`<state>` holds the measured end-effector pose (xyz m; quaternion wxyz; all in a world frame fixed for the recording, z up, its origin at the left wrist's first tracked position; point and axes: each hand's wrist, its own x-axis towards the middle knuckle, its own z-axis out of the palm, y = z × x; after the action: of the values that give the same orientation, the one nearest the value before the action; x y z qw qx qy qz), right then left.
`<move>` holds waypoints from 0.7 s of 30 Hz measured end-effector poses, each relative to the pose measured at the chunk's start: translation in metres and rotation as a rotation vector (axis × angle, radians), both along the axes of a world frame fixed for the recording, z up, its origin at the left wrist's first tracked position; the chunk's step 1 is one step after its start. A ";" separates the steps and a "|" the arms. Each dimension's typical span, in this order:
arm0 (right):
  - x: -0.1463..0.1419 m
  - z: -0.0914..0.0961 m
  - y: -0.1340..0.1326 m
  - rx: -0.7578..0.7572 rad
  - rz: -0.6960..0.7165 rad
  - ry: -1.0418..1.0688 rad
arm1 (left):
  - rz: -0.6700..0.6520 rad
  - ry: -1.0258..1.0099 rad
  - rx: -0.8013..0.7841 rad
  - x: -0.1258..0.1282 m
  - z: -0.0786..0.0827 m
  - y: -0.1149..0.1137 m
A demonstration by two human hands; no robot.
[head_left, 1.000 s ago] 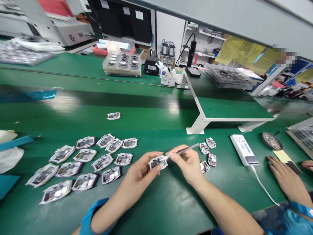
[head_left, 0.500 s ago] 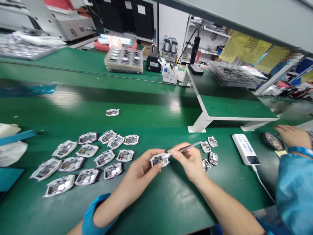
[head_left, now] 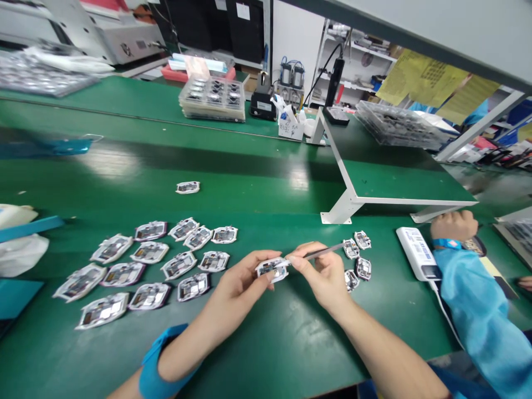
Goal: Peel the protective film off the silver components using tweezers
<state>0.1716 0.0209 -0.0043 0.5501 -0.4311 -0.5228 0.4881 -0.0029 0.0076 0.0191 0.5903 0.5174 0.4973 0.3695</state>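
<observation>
My left hand (head_left: 239,285) pinches a small white-edged circuit piece (head_left: 272,268) just above the green table (head_left: 266,343). My right hand (head_left: 322,274) grips thin metal tweezers (head_left: 322,252) whose tip meets the right edge of that piece. Several like pieces (head_left: 145,271) lie spread on the table to the left of my hands. A small group of the same pieces (head_left: 356,257) lies just right of my right hand. One lone piece (head_left: 188,187) sits farther back.
A co-worker's blue sleeve (head_left: 474,310) and fist (head_left: 453,225) reach in at the right, beside a white device with a cable (head_left: 417,252). A white-legged raised shelf (head_left: 390,183) stands behind. Stacked clear trays (head_left: 213,98) and bench equipment (head_left: 282,91) sit at the back.
My hands stay together on the piece and tweezers. The co-worker's arm has come forward at the right, its hand now closed over the dark round item by the white device.
</observation>
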 end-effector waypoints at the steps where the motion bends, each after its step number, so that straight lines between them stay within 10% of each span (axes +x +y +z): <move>1: 0.000 0.000 0.000 0.000 0.001 0.004 | 0.000 0.004 0.004 0.000 0.001 0.000; 21: -0.003 0.000 -0.004 0.114 -0.041 -0.085 | 0.117 -0.061 -0.055 0.008 -0.009 -0.001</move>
<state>0.1690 0.0169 -0.0041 0.5609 -0.4302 -0.5636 0.4273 0.0054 0.0065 0.0103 0.5965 0.4597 0.5183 0.4051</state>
